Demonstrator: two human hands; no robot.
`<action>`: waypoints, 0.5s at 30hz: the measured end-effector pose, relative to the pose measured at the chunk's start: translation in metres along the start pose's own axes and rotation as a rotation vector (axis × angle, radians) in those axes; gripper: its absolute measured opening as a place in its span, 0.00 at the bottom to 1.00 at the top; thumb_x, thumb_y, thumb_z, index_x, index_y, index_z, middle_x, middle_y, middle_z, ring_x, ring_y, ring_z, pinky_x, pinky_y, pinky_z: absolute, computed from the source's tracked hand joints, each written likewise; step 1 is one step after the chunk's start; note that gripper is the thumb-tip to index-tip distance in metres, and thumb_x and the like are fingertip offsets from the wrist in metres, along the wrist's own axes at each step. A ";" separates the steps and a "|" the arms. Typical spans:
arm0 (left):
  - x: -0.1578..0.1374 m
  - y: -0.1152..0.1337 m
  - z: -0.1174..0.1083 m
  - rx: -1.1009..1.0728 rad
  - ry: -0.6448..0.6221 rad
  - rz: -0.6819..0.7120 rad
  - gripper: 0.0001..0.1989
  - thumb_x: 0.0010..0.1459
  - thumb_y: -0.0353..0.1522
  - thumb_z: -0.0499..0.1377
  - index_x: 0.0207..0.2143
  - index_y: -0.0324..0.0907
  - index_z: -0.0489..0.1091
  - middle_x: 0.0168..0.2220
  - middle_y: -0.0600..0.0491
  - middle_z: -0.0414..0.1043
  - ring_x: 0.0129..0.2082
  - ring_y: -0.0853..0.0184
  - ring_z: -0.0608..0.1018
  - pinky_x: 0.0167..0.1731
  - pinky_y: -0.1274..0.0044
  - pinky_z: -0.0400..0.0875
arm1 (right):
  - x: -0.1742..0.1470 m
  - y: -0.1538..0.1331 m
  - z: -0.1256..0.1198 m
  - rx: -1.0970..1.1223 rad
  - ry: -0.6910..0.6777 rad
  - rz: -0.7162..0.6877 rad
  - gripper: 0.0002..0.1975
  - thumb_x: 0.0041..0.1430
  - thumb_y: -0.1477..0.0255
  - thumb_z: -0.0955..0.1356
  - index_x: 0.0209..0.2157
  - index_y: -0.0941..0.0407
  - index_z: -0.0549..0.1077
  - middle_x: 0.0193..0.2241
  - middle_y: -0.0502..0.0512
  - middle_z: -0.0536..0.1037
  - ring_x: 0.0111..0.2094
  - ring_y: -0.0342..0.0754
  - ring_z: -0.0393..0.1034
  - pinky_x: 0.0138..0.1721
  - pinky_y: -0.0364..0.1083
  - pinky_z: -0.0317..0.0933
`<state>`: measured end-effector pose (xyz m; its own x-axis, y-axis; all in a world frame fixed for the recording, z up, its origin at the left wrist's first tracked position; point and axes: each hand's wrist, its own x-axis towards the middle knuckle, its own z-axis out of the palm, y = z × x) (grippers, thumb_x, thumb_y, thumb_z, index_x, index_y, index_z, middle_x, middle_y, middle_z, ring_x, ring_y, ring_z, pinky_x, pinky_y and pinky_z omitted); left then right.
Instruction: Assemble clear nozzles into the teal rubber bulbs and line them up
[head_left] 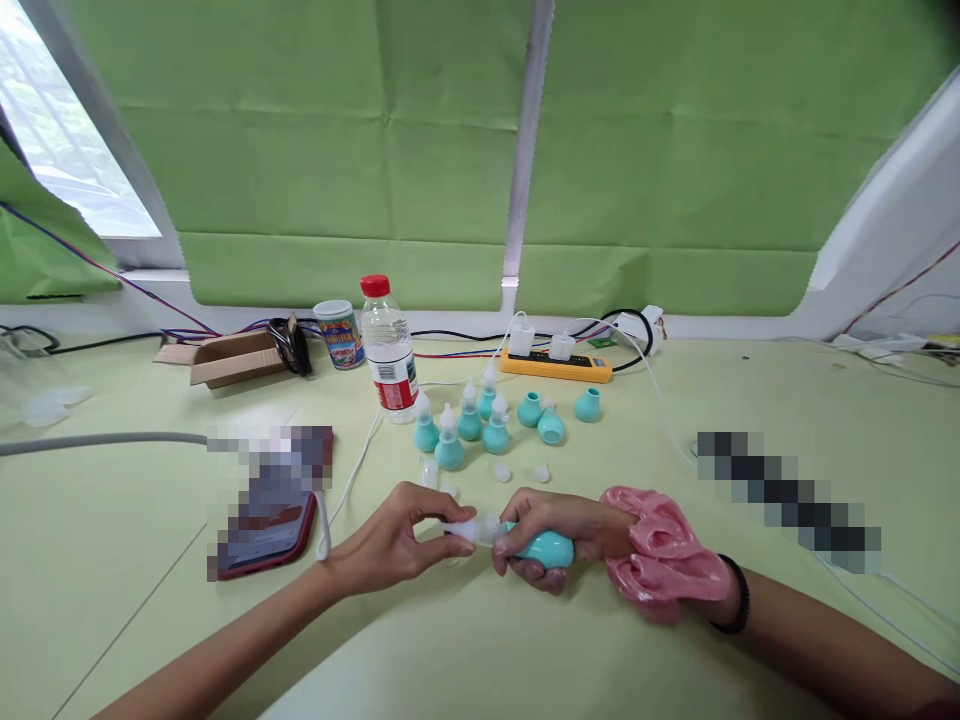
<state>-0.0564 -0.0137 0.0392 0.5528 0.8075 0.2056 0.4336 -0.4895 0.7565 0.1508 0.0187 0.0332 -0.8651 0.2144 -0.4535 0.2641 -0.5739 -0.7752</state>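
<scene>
My right hand (536, 535) is wrapped round the teal bulb (549, 549) of a small nasal aspirator, which lies sideways above the table. At its left end, my left hand (409, 535) pinches the whitish nozzle tip (461, 528) between thumb and fingers. A clear collar (489, 530) joins tip and bulb. Beyond my hands, several aspirators with tips on, one of them a front bulb (449, 453), stand upright in a group. To their right are bare teal bulbs, including an upright one (588, 405) and a tilted one (551, 428). Small translucent pieces (502, 472) lie nearer my hands.
A red-capped bottle (390, 355), a printed cup (340, 335) and an open cardboard box (236, 360) stand at the back left. An orange power strip (556, 367) with white plugs lies behind the bulbs. A phone (274, 535) rests at left; cables cross the table (480, 660).
</scene>
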 end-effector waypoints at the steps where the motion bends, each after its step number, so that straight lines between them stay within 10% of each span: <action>1: 0.000 0.000 0.000 0.010 -0.009 -0.002 0.10 0.47 0.35 0.58 0.31 0.38 0.72 0.28 0.51 0.74 0.28 0.68 0.74 0.30 0.80 0.68 | 0.000 0.000 0.000 -0.005 0.010 0.006 0.07 0.50 0.73 0.65 0.26 0.64 0.69 0.12 0.46 0.64 0.11 0.35 0.58 0.12 0.35 0.51; 15: 0.001 -0.001 0.006 -0.195 0.078 -0.036 0.11 0.46 0.33 0.59 0.33 0.37 0.72 0.30 0.49 0.73 0.29 0.66 0.74 0.31 0.77 0.69 | 0.002 0.000 0.002 -0.052 0.037 -0.058 0.08 0.50 0.69 0.65 0.27 0.62 0.68 0.13 0.46 0.65 0.12 0.36 0.58 0.12 0.36 0.51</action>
<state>-0.0524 -0.0144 0.0351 0.4792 0.8501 0.2183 0.3017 -0.3931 0.8686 0.1477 0.0171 0.0328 -0.8634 0.2758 -0.4225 0.2369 -0.5177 -0.8221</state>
